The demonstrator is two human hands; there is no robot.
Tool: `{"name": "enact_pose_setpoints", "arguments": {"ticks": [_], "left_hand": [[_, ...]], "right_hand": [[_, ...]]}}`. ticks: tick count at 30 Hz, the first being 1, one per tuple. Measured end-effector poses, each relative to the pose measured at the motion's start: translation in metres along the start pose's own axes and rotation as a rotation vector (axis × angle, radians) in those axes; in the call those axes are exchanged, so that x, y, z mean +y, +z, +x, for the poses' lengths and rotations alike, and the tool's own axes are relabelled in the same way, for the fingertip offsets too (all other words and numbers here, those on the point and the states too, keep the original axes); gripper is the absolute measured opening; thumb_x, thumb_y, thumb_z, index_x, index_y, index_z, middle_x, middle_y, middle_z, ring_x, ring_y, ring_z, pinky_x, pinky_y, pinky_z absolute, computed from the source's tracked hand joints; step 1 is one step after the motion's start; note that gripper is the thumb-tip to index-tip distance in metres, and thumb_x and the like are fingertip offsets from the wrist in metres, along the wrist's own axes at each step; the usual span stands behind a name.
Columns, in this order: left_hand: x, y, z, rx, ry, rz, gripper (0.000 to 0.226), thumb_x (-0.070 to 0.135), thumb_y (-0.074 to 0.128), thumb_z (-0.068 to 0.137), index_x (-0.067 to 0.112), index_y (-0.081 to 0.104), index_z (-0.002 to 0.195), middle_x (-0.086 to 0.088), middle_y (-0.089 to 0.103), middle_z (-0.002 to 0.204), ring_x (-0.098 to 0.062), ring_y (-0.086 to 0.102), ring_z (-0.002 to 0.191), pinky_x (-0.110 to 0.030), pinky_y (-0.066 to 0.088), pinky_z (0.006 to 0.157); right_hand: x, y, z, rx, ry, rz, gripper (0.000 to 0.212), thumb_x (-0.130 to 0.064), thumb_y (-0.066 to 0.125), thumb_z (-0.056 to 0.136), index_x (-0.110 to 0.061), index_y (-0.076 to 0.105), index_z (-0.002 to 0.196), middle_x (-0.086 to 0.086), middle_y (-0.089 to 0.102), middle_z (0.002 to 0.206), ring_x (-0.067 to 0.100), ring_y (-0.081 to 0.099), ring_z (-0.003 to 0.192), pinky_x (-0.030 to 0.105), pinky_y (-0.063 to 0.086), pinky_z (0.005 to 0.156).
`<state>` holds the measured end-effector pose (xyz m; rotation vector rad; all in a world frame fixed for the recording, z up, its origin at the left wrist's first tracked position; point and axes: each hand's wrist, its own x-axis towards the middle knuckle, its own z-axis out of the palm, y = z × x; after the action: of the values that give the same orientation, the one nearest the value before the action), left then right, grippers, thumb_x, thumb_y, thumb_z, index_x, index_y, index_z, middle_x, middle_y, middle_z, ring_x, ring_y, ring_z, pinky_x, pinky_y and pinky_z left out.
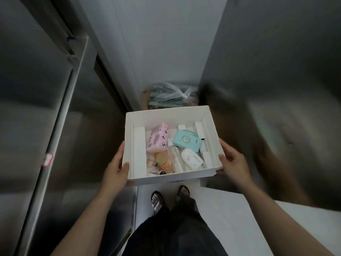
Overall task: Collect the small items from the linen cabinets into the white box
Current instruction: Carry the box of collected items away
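Observation:
I carry the white box (167, 113) in front of me at waist height, above the floor. My left hand (115, 168) grips its left wall, thumb over the rim. My right hand (233, 160) grips its right wall the same way. Inside lie a pink printed carton (157, 138), a mint-green camera-shaped case (186, 140), a small white bottle (191, 158), a clear bottle (174, 156) and a bundle of orange and green trinkets (162, 161).
A tall grey cabinet (46, 108) with shut doors stands on my left; a blurred grey panel (276, 71) on my right. Ahead on the floor a cardboard box holds a tied plastic bag (171, 96). My sandalled feet (170, 195) stand on pale floor.

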<state>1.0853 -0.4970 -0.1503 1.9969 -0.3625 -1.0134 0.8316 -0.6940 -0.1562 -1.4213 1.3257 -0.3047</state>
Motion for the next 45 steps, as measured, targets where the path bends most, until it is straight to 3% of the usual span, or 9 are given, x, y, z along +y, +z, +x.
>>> {"name": "enact_pose_setpoints", "arguments": {"ticks": [7, 14, 17, 23, 29, 33, 39, 42, 45], "left_hand": [[0.0, 0.01, 0.057, -0.023, -0.06, -0.033, 0.064, 0.004, 0.042, 0.095, 0.047, 0.024, 0.139, 0.007, 0.042, 0.128, -0.011, 0.053, 0.091, -0.027, 0.055, 0.049], [-0.01, 0.024, 0.104, -0.056, -0.108, -0.047, 0.065, 0.002, 0.041, 0.095, 0.046, 0.023, 0.139, 0.006, 0.043, 0.125, -0.007, 0.053, 0.088, -0.026, 0.055, 0.049], [-0.016, 0.032, 0.119, -0.07, -0.112, -0.072, 0.067, -0.002, 0.039, 0.095, 0.045, 0.021, 0.138, 0.005, 0.042, 0.13, -0.005, 0.054, 0.087, -0.024, 0.054, 0.048], [-0.034, 0.042, 0.138, -0.096, -0.112, -0.033, 0.07, 0.003, 0.041, 0.095, 0.062, 0.021, 0.126, 0.001, 0.041, 0.141, -0.017, 0.055, 0.105, -0.04, 0.059, 0.06], [-0.034, 0.048, 0.146, -0.07, -0.105, -0.079, 0.068, -0.001, 0.036, 0.095, 0.054, 0.017, 0.13, 0.005, 0.042, 0.135, -0.011, 0.055, 0.096, -0.025, 0.055, 0.053], [-0.037, 0.049, 0.151, -0.055, -0.078, -0.034, 0.069, 0.001, 0.038, 0.096, 0.058, 0.016, 0.128, 0.008, 0.042, 0.134, -0.009, 0.056, 0.095, -0.025, 0.055, 0.052], [-0.054, 0.05, 0.147, -0.026, -0.001, 0.064, 0.073, 0.013, 0.05, 0.092, 0.07, 0.019, 0.126, 0.008, 0.043, 0.142, -0.018, 0.049, 0.123, -0.052, 0.05, 0.09], [-0.055, 0.051, 0.147, -0.027, -0.002, 0.054, 0.077, 0.012, 0.055, 0.09, 0.069, 0.019, 0.126, 0.007, 0.042, 0.143, -0.014, 0.047, 0.125, -0.05, 0.046, 0.096], [-0.051, 0.053, 0.148, -0.082, 0.014, 0.061, 0.071, 0.015, 0.054, 0.091, 0.043, 0.016, 0.143, 0.005, 0.038, 0.146, -0.011, 0.042, 0.127, -0.041, 0.041, 0.103]], "right_hand": [[0.013, 0.019, 0.053, 0.006, 0.065, 0.005, 0.048, -0.011, 0.049, 0.093, -0.035, 0.044, 0.134, -0.018, 0.05, 0.117, 0.004, 0.057, 0.095, 0.029, 0.058, 0.059], [0.027, 0.036, 0.098, 0.033, 0.137, 0.002, 0.047, -0.011, 0.049, 0.093, -0.036, 0.045, 0.133, -0.012, 0.053, 0.119, 0.008, 0.057, 0.098, 0.033, 0.059, 0.063], [0.035, 0.04, 0.111, 0.05, 0.148, -0.007, 0.047, -0.011, 0.05, 0.093, -0.036, 0.046, 0.133, -0.008, 0.055, 0.128, 0.015, 0.056, 0.113, 0.048, 0.056, 0.081], [0.046, 0.045, 0.129, 0.1, 0.191, -0.008, 0.047, -0.009, 0.05, 0.092, -0.039, 0.049, 0.129, -0.009, 0.057, 0.125, 0.016, 0.057, 0.112, 0.053, 0.054, 0.085], [0.045, 0.05, 0.136, 0.12, 0.164, 0.008, 0.047, -0.009, 0.05, 0.093, -0.036, 0.048, 0.131, -0.009, 0.058, 0.121, 0.015, 0.058, 0.111, 0.052, 0.054, 0.085], [0.052, 0.051, 0.14, 0.122, 0.134, 0.005, 0.049, -0.007, 0.051, 0.092, -0.036, 0.048, 0.131, -0.008, 0.058, 0.125, 0.014, 0.058, 0.113, 0.051, 0.052, 0.089], [0.064, 0.058, 0.136, 0.159, 0.103, -0.061, 0.05, 0.001, 0.051, 0.089, -0.025, 0.05, 0.132, -0.007, 0.057, 0.125, 0.012, 0.052, 0.119, 0.026, 0.039, 0.099], [0.062, 0.058, 0.135, 0.164, 0.087, -0.114, 0.05, 0.0, 0.051, 0.089, -0.025, 0.049, 0.132, -0.005, 0.057, 0.129, 0.011, 0.052, 0.118, 0.024, 0.039, 0.099], [0.055, 0.057, 0.132, 0.144, 0.056, -0.167, 0.051, -0.004, 0.056, 0.087, -0.02, 0.047, 0.135, -0.001, 0.057, 0.131, 0.012, 0.052, 0.118, 0.025, 0.038, 0.1]]}}
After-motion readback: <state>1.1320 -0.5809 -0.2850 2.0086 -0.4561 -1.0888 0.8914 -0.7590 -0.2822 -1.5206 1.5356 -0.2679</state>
